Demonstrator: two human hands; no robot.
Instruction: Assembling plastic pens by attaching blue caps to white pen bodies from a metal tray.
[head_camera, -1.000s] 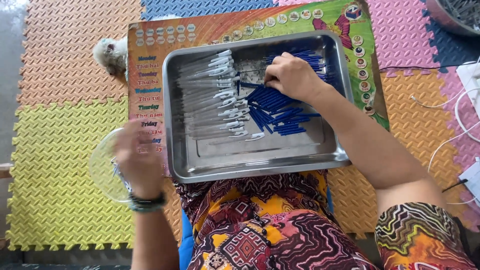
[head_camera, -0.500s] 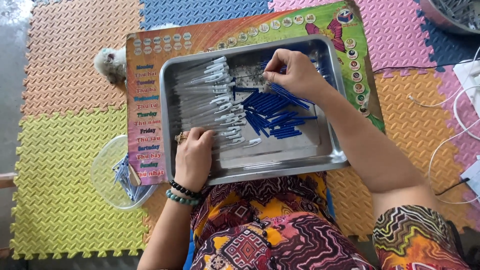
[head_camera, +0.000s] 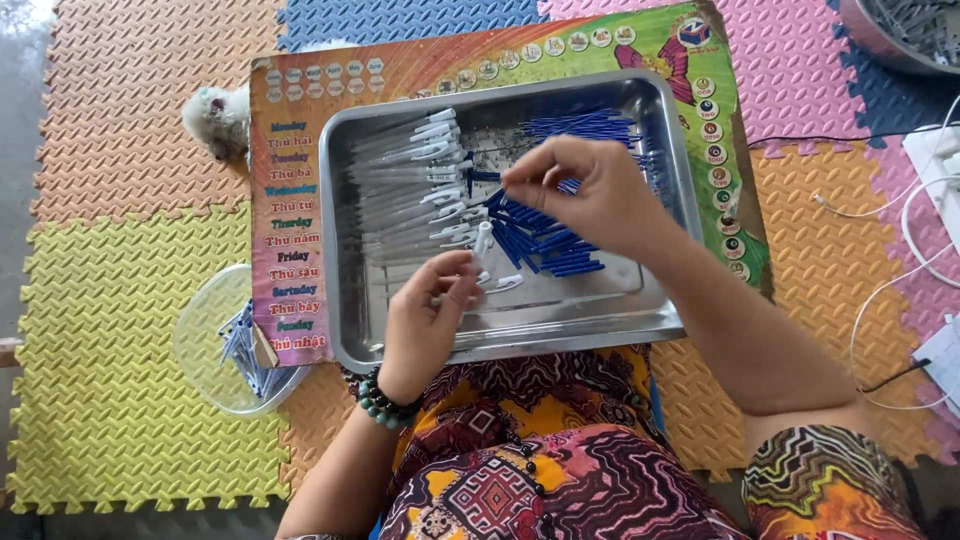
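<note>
Far left, clear bowl with few finished pens. In metal tray, clear barrels left, blue refills right, many remaining. Left hand gripping one barrel; right hand pinching a refill.

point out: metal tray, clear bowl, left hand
metal tray (head_camera: 560, 325), head view, bare floor near front rim
clear bowl (head_camera: 200, 330), head view, left wall
left hand (head_camera: 430, 315), head view, back of hand
</note>
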